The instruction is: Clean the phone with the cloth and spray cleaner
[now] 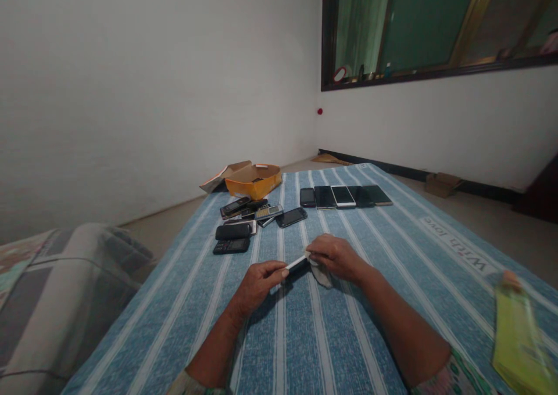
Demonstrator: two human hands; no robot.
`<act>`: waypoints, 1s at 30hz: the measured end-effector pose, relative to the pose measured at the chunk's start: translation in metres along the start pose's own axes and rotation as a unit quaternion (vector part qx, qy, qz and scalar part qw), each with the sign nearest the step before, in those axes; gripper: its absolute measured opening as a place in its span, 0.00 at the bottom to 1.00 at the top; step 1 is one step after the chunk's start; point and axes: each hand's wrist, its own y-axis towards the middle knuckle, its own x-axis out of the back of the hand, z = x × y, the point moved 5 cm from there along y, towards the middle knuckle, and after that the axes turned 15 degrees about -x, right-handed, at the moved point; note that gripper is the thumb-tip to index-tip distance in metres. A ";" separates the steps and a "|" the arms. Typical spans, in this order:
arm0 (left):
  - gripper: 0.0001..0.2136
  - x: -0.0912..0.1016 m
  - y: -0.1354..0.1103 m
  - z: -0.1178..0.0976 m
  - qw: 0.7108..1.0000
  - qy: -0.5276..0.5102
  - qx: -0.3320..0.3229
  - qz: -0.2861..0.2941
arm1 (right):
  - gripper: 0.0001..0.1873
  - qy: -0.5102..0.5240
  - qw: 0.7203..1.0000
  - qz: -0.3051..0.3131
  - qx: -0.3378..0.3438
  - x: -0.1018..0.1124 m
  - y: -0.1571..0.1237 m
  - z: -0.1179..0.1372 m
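Hands working low over a striped blue bedspread (279, 337): left hand (259, 287) curled, pinching a slim white phone (296, 262), right hand (335, 258) closing a pale cloth (321, 273) on its end. A slipping pinch could send the phone falling toward the pile of older phones (244, 221).

The person wears a patterned cloth top. The right sleeve (453, 374) has green marks on a pale ground, with a pink edge near the wrist side. The left sleeve (189, 385) shows a similar pale print, mostly cut off by the frame. The left hand (257, 287) and right hand (335, 257) are bare.
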 end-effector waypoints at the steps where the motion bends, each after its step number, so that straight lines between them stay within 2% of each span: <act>1: 0.16 0.000 0.000 0.000 1.000 -0.001 0.001 -0.002 | 0.07 0.000 1.000 0.001 0.000 0.001 0.000 0.000; 6: 0.16 0.000 0.000 0.001 1.000 -0.006 -0.001 -0.012 | 0.06 -0.017 1.000 -0.001 -0.011 -0.003 0.000 0.008; 11: 0.15 -0.002 0.001 -0.003 1.000 -0.006 -0.003 -0.002 | 0.05 -0.029 0.999 -0.005 0.025 -0.017 -0.001 0.028; 14: 0.15 -0.002 0.001 -0.004 1.000 -0.007 -0.010 0.002 | 0.05 -0.025 0.999 0.002 0.030 -0.019 -0.001 0.031; 22: 0.16 0.000 0.000 0.004 1.000 -0.011 -0.004 -0.004 | 0.05 -0.007 1.000 0.016 -0.021 -0.005 0.001 0.009; 30: 0.16 0.000 0.000 0.003 1.000 -0.002 -0.002 -0.008 | 0.07 0.017 0.999 0.005 -0.039 0.002 0.000 -0.014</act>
